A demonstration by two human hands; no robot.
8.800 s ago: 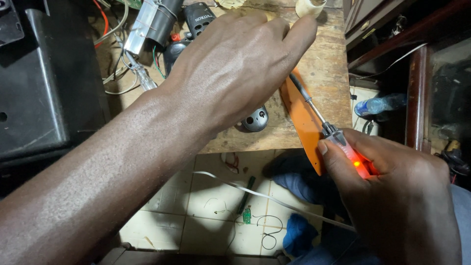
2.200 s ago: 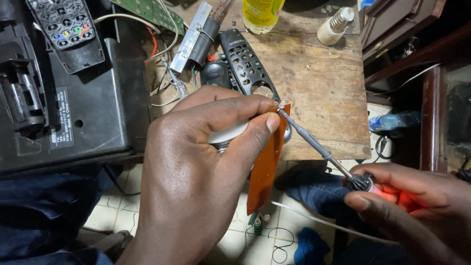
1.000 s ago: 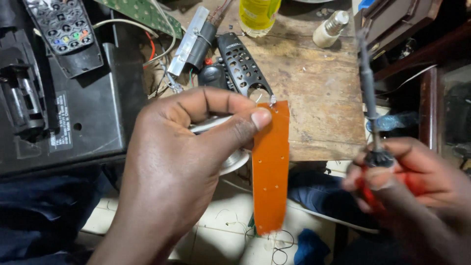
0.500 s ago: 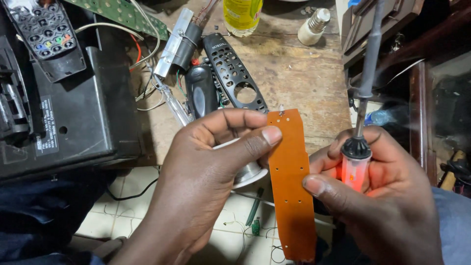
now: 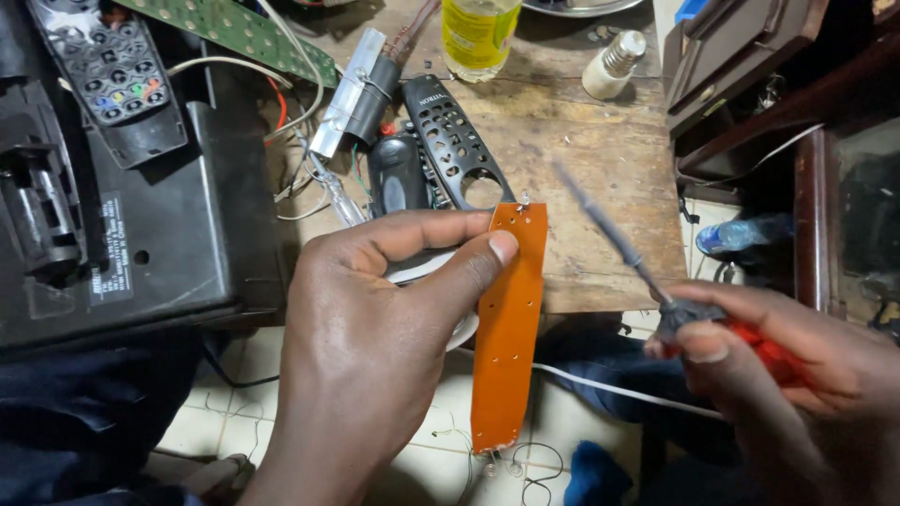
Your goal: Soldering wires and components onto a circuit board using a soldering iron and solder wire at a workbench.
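Note:
My left hand [image 5: 375, 347] grips a long orange circuit board strip [image 5: 508, 328] upright, thumb pressed on its left edge, with a white rounded part [image 5: 427, 272] held behind the fingers. My right hand [image 5: 787, 384] is closed around the red handle of a screwdriver [image 5: 619, 248]. Its grey shaft points up and to the left, the tip blurred and just right of the strip's top, not touching it.
A worn wooden tabletop [image 5: 600, 159] carries a black remote shell [image 5: 455, 141], a metal heat sink with wires [image 5: 352, 94], a yellow bottle [image 5: 480, 33] and a small white bottle [image 5: 614, 64]. A black device case [image 5: 141, 234] with a remote control [image 5: 103, 70] lies left. Tiled floor below.
The screwdriver has swung from pointing straight up to slanting left toward the strip's top. My right hand moved away from the strip, to the right.

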